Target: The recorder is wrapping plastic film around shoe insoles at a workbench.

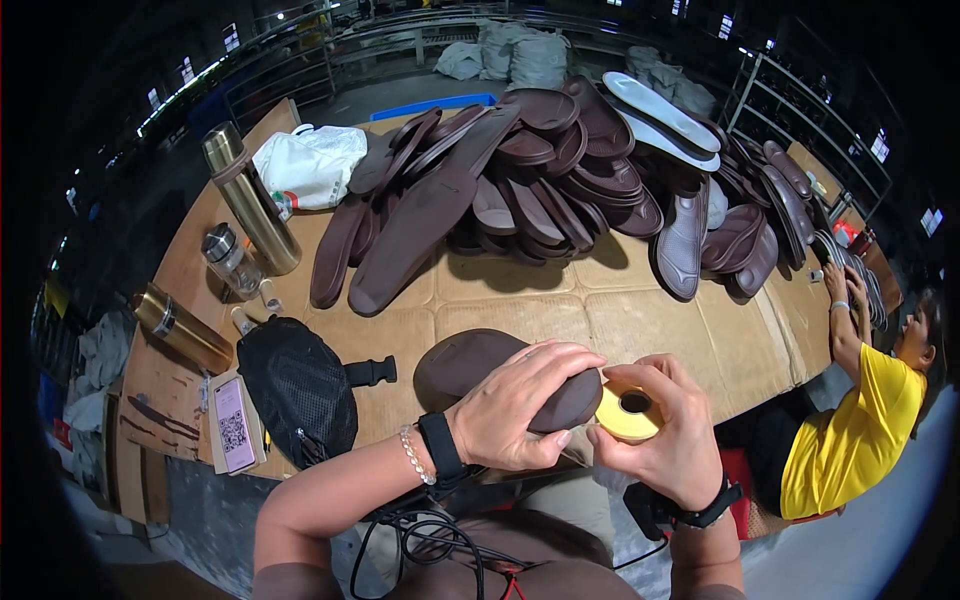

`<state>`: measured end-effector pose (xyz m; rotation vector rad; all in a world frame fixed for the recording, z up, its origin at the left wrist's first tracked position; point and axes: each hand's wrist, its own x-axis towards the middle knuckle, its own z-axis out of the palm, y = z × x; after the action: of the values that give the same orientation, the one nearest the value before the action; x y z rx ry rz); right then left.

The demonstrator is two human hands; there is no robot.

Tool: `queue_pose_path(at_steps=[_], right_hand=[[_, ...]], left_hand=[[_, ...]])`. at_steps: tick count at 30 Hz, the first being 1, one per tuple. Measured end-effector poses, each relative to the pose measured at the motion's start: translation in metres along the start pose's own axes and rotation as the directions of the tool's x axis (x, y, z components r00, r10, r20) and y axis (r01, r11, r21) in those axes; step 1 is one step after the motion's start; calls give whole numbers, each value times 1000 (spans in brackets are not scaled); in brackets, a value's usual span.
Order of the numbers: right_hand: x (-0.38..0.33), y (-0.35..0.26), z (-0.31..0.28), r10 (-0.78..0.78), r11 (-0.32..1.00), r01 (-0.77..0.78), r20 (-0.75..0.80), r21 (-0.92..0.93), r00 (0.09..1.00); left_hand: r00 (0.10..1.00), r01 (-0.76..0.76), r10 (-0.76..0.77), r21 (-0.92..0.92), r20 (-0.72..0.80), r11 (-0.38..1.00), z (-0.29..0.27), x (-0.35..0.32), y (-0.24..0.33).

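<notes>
My left hand is closed over a dark brown shoe sole, its fingers laid across the top and the thumb below. Close beside it, my right hand grips a yellow roll of tape with a dark hole in its middle. The roll's edge meets or nearly meets the end of the sole; I cannot tell if they touch. Another brown sole lies on the cardboard behind my left hand, partly covered by it.
A large heap of brown soles fills the table's far side, with white soles on top. Gold flasks, a glass bottle and a black pouch stand or lie left. A co-worker in a yellow shirt handles soles at right.
</notes>
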<state>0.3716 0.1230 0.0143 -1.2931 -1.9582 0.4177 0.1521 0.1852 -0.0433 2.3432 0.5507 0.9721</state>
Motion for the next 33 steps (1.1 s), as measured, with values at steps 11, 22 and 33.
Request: queue_pose_path(at_steps=[11,22,33], right_hand=[[-13,29,6,-69,950,34,102,310,992],[-19,17,26,-26,997,45,-290,60,957],[-18,12,28,20,999,-7,-301,47,953]], left_hand=[[995,-52,52,0,-90,999,-4,-2,-2],[994,-63,67,42,-91,997,0,-8,-6],[992,-73,76,35,-102,997,0,-10,-4]])
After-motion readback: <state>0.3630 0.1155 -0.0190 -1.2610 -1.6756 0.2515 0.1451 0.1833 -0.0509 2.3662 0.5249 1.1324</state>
